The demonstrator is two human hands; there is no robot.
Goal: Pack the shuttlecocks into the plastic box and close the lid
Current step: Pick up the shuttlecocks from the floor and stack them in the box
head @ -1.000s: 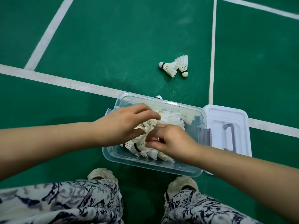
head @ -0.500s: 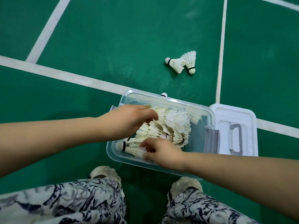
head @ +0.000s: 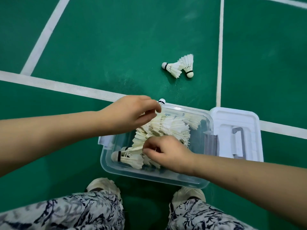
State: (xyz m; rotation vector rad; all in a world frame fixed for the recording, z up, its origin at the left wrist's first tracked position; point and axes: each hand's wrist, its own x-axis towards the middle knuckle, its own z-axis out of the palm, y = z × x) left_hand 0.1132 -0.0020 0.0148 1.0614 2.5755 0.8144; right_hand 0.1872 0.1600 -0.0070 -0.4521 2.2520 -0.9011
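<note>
Box (head: 116, 168) sits on the green floor (head: 116, 47) just ahead of the shoes (head: 103, 186). It is clear plastic and open. The lid (head: 232, 117) lies flat on the floor against the box's right side, handle up.

The shuttlecocks (head: 167, 127) are inside, nested in a stack that runs from the near-left corner toward the far right, corks to the near left. The stack humps in the middle.

Left hand (head: 131, 113) is over the far-left part of the box, fingers curled, thumb and fingertips closed narrowly on feathers of the stack. Right hand (head: 167, 153) is on the near side, fingers curled in and pinching feathers a little way up from the cork end.

Not yet packed: two loose shuttlecocks (head: 177, 68), touching each other on the floor well beyond the box. A cork (head: 162, 101) shows at the far rim; I cannot tell whether it is inside or behind.

Judgement: the step in hand is settling the stack so that it lies low.
- Shift it by the corks and feather bases, since the tips look brittle and would splay under a squeeze.
- Lay it along the box's length, flattening the hump.
- Leave room at the right for the rest.
- The box looks light and may skate, so one hand should steady it.
- Check that no feather sits over the rim before the lid goes on.
</note>
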